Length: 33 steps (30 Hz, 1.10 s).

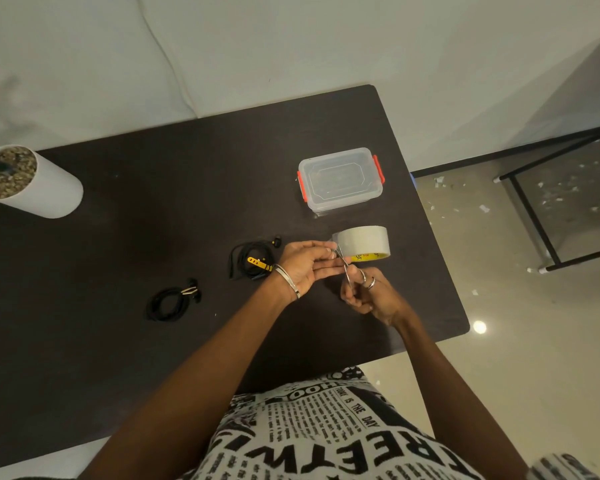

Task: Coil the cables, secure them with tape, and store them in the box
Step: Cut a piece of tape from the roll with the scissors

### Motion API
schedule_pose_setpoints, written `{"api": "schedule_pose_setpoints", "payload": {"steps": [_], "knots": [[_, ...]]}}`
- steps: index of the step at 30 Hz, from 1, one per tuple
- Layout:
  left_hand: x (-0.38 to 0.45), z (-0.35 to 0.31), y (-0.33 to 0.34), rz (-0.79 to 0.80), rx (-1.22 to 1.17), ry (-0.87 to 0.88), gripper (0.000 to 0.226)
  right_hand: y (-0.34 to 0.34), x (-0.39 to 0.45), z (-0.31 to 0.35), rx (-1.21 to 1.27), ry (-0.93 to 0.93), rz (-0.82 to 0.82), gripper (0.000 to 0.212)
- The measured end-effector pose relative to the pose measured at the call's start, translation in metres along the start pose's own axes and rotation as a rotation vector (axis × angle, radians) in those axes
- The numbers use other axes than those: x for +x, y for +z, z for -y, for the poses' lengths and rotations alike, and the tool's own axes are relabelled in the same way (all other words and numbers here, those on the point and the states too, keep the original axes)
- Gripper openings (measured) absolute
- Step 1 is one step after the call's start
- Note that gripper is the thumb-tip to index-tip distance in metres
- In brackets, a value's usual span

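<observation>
Left hand (305, 263): your fingertips pinch the free end of the tape, drawn taut off the roll so the blades meet a stretched strip and not a slack one.

Right hand (364, 296): your fingers are curled through the loops of the scissors (345, 268), whose blades point up toward your left fingertips, at the strip. Whether the blades are parted or closed is too small to tell.

Tape roll (362, 244): grey, on its side on the table (187, 188), just beyond your left fingertips; its own weight seems to anchor it while you pull.

First cable (253, 259): black coil with a yellow strap, just behind your left wrist, within easy reach for taping.

Second cable (170, 301): black coil, well apart from both hands, farther out past your left wrist, not yet taped as far as can be seen.

Box (340, 180): clear, red clasps, lid on, beyond the roll and away from your fingers; it looks empty, so storing is still ahead.
</observation>
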<state>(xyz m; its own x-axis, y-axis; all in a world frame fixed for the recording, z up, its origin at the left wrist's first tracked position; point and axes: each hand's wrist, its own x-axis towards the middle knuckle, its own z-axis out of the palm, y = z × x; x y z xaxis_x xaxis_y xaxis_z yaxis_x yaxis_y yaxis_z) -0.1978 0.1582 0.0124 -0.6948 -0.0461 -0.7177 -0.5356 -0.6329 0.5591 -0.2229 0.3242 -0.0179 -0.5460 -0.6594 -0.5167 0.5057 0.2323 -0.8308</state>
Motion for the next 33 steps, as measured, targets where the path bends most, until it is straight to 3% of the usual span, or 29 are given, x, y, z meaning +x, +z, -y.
{"api": "schedule_pose_setpoints", "payload": {"steps": [11, 19, 26, 33], "knots": [[0.002, 0.0, 0.001, -0.037, -0.025, 0.001, 0.017, 0.001, 0.003, 0.001, -0.012, 0.002, -0.016, 0.068], [0.003, -0.005, 0.004, -0.014, -0.042, 0.02, 0.01, 0.004, 0.0, -0.002, 0.105, -0.02, -0.068, 0.042], [0.004, -0.006, 0.004, -0.038, -0.088, 0.027, 0.02, -0.001, -0.005, 0.003, 0.021, 0.007, 0.007, 0.069], [0.002, -0.008, 0.002, 0.001, -0.078, -0.009, 0.012, -0.001, -0.006, 0.003, 0.063, 0.022, 0.064, 0.066]]}}
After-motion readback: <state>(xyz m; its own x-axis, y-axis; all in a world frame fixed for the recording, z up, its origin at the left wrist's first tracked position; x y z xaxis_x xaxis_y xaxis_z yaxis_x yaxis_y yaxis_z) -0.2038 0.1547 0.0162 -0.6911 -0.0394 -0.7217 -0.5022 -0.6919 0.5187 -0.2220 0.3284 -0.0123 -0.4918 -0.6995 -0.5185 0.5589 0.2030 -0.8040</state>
